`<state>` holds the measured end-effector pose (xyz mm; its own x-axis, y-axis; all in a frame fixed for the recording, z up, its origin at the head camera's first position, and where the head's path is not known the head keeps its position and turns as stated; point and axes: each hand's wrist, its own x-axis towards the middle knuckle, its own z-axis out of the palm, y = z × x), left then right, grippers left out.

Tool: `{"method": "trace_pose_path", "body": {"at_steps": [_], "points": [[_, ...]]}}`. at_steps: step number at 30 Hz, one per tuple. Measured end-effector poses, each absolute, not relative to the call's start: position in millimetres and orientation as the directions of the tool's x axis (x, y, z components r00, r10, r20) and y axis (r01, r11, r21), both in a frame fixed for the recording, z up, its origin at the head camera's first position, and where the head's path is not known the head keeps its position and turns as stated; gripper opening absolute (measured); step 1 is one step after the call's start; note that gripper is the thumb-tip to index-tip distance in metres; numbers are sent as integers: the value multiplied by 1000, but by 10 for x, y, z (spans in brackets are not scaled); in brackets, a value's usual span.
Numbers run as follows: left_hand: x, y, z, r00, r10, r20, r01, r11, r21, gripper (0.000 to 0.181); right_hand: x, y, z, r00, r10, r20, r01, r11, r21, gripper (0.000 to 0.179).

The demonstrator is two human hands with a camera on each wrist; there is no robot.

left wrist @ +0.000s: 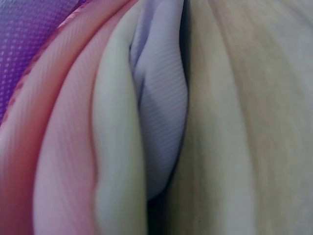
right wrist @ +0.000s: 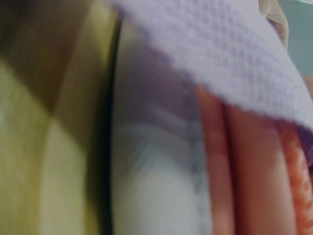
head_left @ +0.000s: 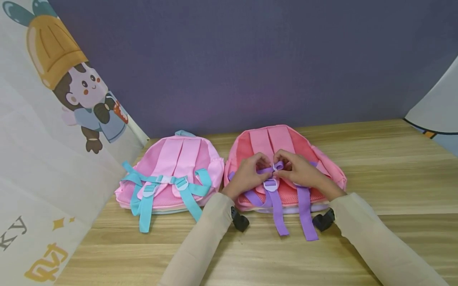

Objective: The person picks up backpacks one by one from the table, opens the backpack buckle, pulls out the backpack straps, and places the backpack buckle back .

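Observation:
A coral-pink backpack [head_left: 243, 149] lies with its shoulder straps facing up. Over its middle, my left hand [head_left: 249, 173] and right hand [head_left: 299, 170] meet at the purple chest strap [head_left: 264, 171]. Fingers and thumbs of both hands pinch the strap around a small pale buckle [head_left: 275, 167], which the fingertips partly cover. Below the hands hang loose purple webbing ends [head_left: 305, 210], and a pale adjuster [head_left: 270, 184] sits on one strap. In the left wrist view, the backpack's pink side [left wrist: 68, 132] fills much of the picture; in the right wrist view, blurred pale webbing [right wrist: 210, 54] crosses in front.
To the left, a lighter pink backpack [head_left: 157, 155] with turquoise straps [head_left: 144, 214] lies close beside the coral one; its chest buckle [head_left: 164, 179] is joined. Behind the wooden table [head_left: 386, 171] stands a dark panel [head_left: 250, 63]. A cartoon-printed sheet [head_left: 46, 159] hangs on the left.

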<state>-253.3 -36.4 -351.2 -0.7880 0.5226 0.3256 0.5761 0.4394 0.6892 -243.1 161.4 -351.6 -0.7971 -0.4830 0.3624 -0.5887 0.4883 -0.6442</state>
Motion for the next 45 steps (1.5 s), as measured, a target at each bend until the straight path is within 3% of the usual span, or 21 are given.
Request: {"method": "trace_pose_path", "body": {"at_steps": [24,45], "points": [[-2499,-329,-3494,-778,506,371,602,432,672,21,-2424,1623,-3513,-792,-481,377,-602,508,-616,25],[-2517,-352,-3514,-779,510,365,602,446,663,16,-2426,1617,-3499,-821,-422,385,-566,507,-650,8]]}}
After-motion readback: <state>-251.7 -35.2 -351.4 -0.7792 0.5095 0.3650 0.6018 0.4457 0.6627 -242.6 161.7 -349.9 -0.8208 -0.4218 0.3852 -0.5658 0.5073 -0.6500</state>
